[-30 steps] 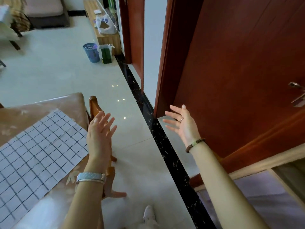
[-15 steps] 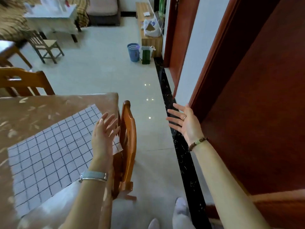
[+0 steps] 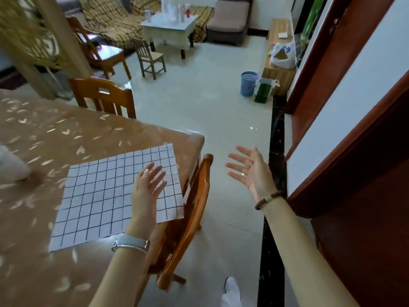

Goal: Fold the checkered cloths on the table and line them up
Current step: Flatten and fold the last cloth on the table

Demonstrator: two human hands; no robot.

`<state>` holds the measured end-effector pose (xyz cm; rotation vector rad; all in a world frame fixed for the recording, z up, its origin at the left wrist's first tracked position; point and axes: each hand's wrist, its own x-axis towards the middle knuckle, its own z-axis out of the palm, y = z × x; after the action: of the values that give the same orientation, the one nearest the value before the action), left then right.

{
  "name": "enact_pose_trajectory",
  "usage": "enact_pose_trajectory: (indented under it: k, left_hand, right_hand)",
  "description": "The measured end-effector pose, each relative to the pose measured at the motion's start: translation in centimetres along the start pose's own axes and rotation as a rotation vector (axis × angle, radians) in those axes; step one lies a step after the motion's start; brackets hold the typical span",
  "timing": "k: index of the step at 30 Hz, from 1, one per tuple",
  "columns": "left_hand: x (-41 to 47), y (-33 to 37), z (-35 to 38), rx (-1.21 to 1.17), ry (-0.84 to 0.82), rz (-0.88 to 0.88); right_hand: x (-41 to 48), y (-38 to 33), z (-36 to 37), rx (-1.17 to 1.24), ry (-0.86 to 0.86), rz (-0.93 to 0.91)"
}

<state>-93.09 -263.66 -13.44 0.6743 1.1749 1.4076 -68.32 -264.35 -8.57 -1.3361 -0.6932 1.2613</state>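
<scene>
1. We take the table [image 3: 55,129] as our landmark. The checkered cloth [image 3: 99,196] lies spread flat on its near right corner, 1 edge running along the table's right side and a corner of it poking just past the table edge, above the wooden chair [image 3: 192,209] pushed in there.
2. Our left hand [image 3: 147,187] hovers over the cloth's right part with fingers spread and apart, gripping nothing; we cannot tell whether it touches the fabric.
3. Our right hand [image 3: 250,171] is off the table to its right, over the floor, palm up and fingers splayed, also empty.
4. We judge the cloth to be light, thin and limp: it lies close to the tabletop with faint creases, so it should fold easily but may slide on the glossy table cover. It is not fragile.
5. We would pinch it at 2 corners, most likely the 2 on the table's right side, which are nearest both hands, and carry them across to the opposite edge, using the grid lines to keep the fold square.
6. Against the frame 0.5 s ago, the view has swung further left: more of the table and the whole cloth now show, and a second chair appears behind the table. Both hands hold much the same open pose, the left now over the cloth rather than at its edge.
7. Only 1 checkered cloth is in view; something white at the table's left is too blurred to identify.
</scene>
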Motion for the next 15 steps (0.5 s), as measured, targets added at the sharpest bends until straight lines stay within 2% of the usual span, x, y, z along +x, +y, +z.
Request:
enact_pose_trajectory:
  k: [11, 15]
  left_hand:
    - [0.8, -1.5, 3.1, -0.011, 0.201, 0.084]
    - [1.2, -2.0, 4.0, -0.046, 0.221, 0.096]
  right_hand:
    - [7.1, -1.5, -1.6, -0.016, -0.181, 0.064]
    - [9.0, -1.6, -1.6, -0.033, -0.225, 0.077]
